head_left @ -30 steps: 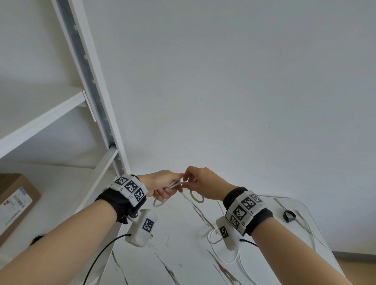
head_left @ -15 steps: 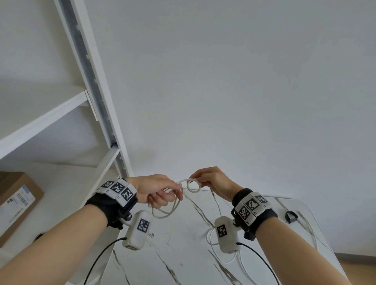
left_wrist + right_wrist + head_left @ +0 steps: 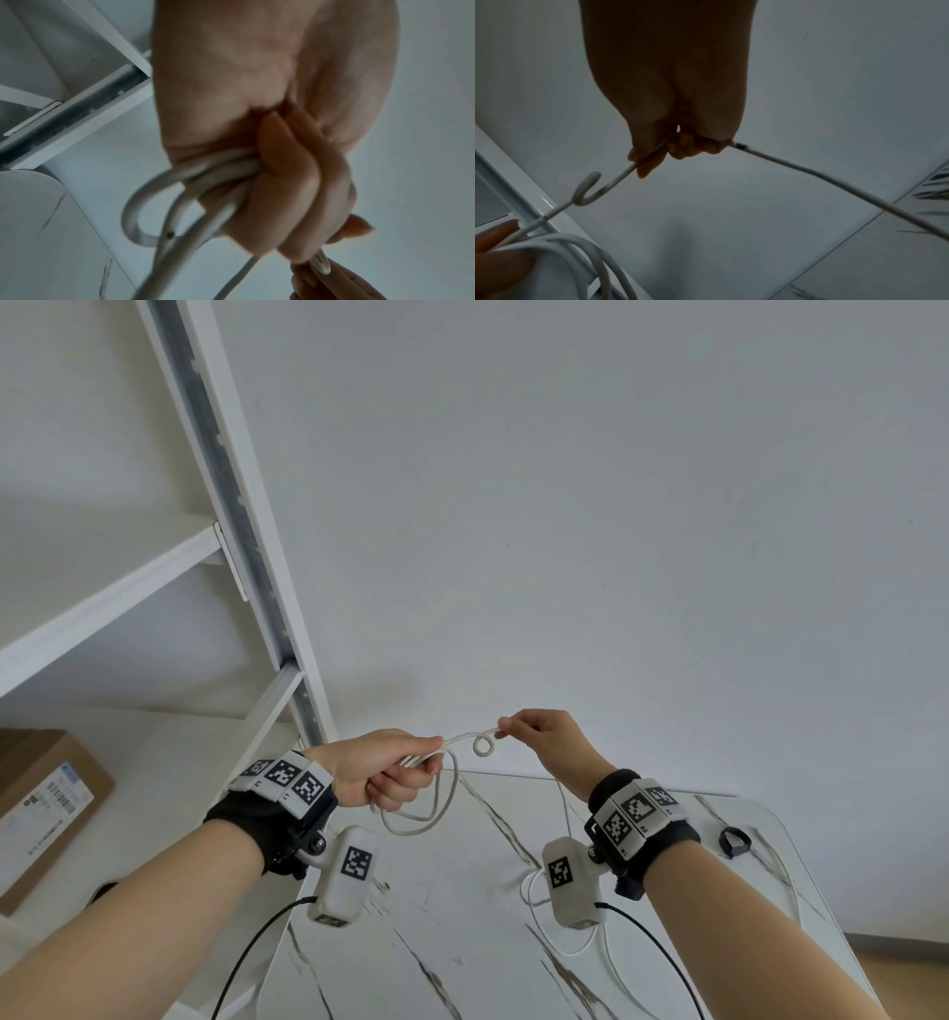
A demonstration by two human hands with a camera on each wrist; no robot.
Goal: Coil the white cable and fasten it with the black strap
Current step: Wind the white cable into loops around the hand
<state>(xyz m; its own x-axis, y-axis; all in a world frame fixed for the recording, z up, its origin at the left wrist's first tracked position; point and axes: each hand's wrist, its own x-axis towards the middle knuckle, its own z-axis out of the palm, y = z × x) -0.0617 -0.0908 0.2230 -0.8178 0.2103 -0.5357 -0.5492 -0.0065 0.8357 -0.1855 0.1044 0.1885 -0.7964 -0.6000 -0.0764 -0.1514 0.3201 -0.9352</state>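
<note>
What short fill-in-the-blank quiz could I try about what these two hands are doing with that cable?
1. The left hand grips several loops of the ____ cable.
2. The right hand pinches the cable, which has a small ____ in it between the two hands.
3. The black strap lies on the ____, untouched.

Missing words: white; loop; table

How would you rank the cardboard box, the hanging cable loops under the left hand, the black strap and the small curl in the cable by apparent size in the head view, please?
1. cardboard box, cut off by the frame
2. hanging cable loops
3. black strap
4. small curl

The last two look nearly alike; the strap lies farther away, so that ranking is unsure.
</note>
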